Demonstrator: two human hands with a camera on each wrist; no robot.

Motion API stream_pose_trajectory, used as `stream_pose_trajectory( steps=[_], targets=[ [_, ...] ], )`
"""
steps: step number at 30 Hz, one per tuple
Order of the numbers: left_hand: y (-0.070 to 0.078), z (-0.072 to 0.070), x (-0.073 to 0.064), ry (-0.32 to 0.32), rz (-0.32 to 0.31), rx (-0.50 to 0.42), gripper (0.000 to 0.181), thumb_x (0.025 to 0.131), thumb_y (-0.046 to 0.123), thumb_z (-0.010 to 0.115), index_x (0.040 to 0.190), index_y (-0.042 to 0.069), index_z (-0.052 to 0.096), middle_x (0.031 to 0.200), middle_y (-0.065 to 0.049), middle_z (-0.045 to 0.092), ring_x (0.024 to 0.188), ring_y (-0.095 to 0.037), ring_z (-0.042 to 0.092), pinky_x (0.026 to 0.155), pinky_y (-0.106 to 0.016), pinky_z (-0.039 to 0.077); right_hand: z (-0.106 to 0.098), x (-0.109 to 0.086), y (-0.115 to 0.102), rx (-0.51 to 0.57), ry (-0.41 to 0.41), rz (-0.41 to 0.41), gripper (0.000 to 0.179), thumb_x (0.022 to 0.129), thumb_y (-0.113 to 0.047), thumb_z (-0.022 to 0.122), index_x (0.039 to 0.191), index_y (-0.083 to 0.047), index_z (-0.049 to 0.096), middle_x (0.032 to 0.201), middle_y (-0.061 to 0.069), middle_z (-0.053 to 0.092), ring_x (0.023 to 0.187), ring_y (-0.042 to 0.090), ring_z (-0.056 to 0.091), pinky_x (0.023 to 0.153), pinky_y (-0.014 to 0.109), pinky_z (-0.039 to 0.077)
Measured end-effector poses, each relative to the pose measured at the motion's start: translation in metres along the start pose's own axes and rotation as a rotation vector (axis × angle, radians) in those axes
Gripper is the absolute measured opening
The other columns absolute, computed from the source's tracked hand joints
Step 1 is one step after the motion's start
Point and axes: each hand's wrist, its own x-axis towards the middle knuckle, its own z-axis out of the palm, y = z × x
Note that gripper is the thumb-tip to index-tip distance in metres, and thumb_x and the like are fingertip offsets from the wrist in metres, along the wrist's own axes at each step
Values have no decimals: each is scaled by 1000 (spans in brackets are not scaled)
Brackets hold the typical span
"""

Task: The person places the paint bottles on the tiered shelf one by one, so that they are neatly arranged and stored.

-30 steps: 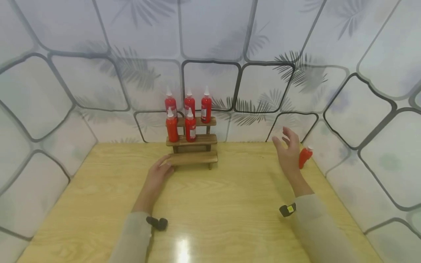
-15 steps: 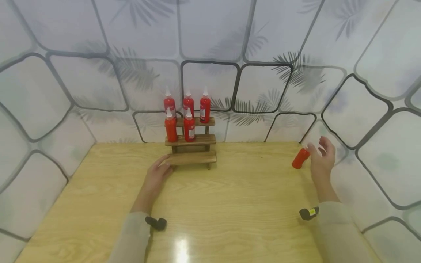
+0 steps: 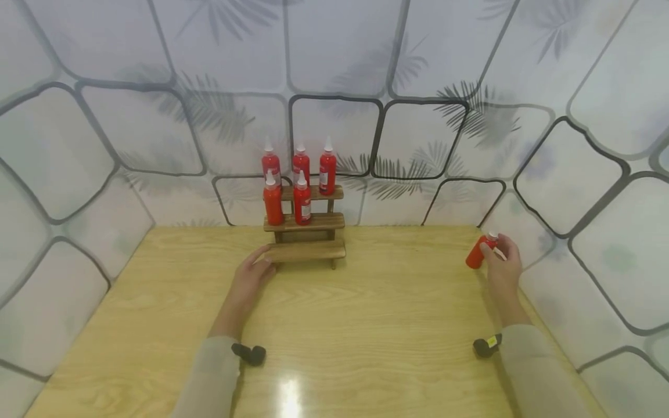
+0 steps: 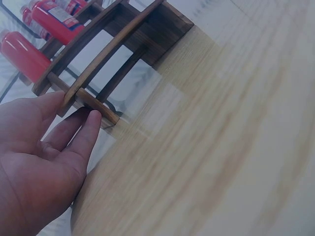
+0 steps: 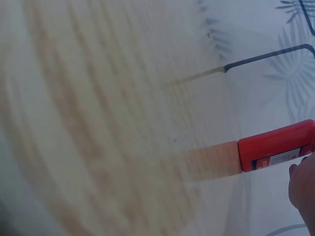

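A small three-tier wooden stand (image 3: pixel 305 251) is at the back of the table. My left hand (image 3: pixel 252 277) pinches the left end of its lowest step; in the left wrist view the thumb lies at the step's edge (image 4: pixel 93 61) with fingers by the leg. Far to the right, my right hand (image 3: pixel 504 273) holds a red squeeze bottle (image 3: pixel 477 253) near its top, thumb on the near side. The bottle stands on the table, slightly tilted in the head view. In the right wrist view its labelled side (image 5: pixel 275 147) shows, and only part of the hand (image 5: pixel 302 191).
Red squeeze bottles with pointed white caps stand on the stand: three on the top step, including the right one (image 3: pixel 327 171), and two on the middle step, one at left (image 3: pixel 273 203). Patterned wall panels (image 3: pixel 334 136) close in the wooden table (image 3: pixel 366 325) behind and at the sides.
My right hand has moved right past the bottle, then back against it, and now holds it. The left hand stays on the stand's lowest step.
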Motion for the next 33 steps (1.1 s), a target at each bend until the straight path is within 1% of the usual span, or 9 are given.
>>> stream_pose_trajectory(
  steps=[3,5,9,11,15,19,27,30,33],
  targets=[
    [7,1,-5,-3,-17,-25,51,106,14,51,155,11,37,158,-22,36,141,-36,44,107,-25,52,5,1,3,-46,-2,-23,59,94,-18,72,148,-18,47,137,-8,53,133,13,44,114,20,39],
    [11,3,-7,-8,-27,-33,52,106,13,51,156,10,36,158,-22,35,142,-36,43,108,-26,51,6,2,5,-65,1,-40,61,95,-16,71,150,-18,44,138,-8,52,137,16,42,121,26,35],
    [13,4,-8,-5,-30,-29,52,106,14,51,155,11,36,158,-22,35,142,-37,43,109,-27,50,8,5,5,-82,-21,-59,65,96,-10,67,154,-20,38,148,-1,46,141,20,41,125,34,34],
    [9,3,-7,-2,-23,-12,51,106,16,51,156,12,37,159,-22,35,142,-36,43,110,-27,50,9,6,6,-63,-43,-69,66,97,-6,65,155,-21,36,154,6,41,143,21,39,126,37,33],
    [2,0,-3,2,-6,15,51,107,20,51,156,15,37,158,-20,37,142,-35,44,110,-27,50,9,7,8,-82,-76,-79,67,98,-3,60,157,-21,32,164,11,30,148,24,33,128,43,28],
    [-1,-1,-1,-1,3,21,52,107,21,51,156,16,37,158,-20,36,141,-35,45,109,-26,50,8,9,10,-137,-82,-90,66,100,-7,58,158,-20,29,165,10,27,149,25,32,128,43,27],
    [-2,-3,0,2,-4,18,51,106,20,53,155,16,39,157,-20,37,140,-34,46,110,-27,50,7,14,14,-208,-74,-95,65,101,-14,60,158,-20,30,161,8,36,142,26,39,124,47,35],
    [-2,-3,0,2,-8,31,50,106,21,53,155,17,39,158,-20,36,140,-33,46,110,-27,50,8,13,13,-229,-55,-108,64,100,-14,61,157,-20,32,158,9,40,139,24,42,122,44,39],
    [-2,-3,-1,4,-6,41,50,106,22,53,154,18,40,159,-19,36,140,-33,47,109,-26,51,12,11,11,-233,-47,-130,65,99,-13,64,156,-19,34,154,10,45,135,21,47,118,37,44]
  ],
)
